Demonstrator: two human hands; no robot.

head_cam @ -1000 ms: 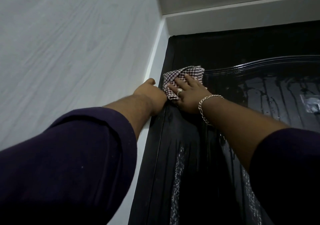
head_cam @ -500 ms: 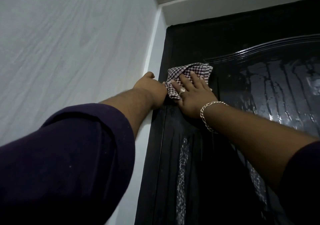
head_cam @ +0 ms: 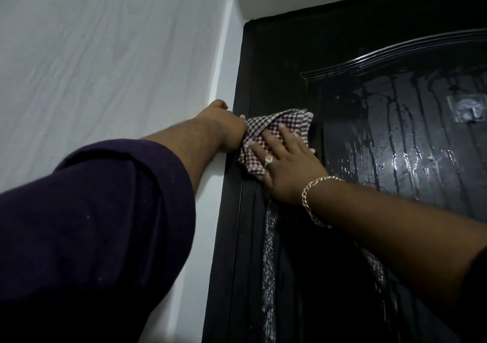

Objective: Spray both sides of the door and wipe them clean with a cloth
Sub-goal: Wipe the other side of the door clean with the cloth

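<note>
A glossy black door [head_cam: 355, 39] fills the right of the view, and wet spray streaks run down its raised panel. A folded red-and-white checked cloth [head_cam: 287, 121] lies against the door near its left edge. My right hand [head_cam: 287, 168], with a ring and a chain bracelet, presses flat on the cloth with straight fingers. My left hand [head_cam: 224, 126] grips the door's left edge right beside the cloth; its fingers curl out of sight behind the edge.
A clear adhesive hook [head_cam: 469, 110] is stuck on the door panel at the right. A white wall [head_cam: 105, 65] runs along the left. A white frame strip [head_cam: 224, 52] borders the door, and a white lintel sits above it.
My right hand has slid the cloth a little down the door, from level with the arched moulding's end to below it. My left hand has come down the edge with it.
</note>
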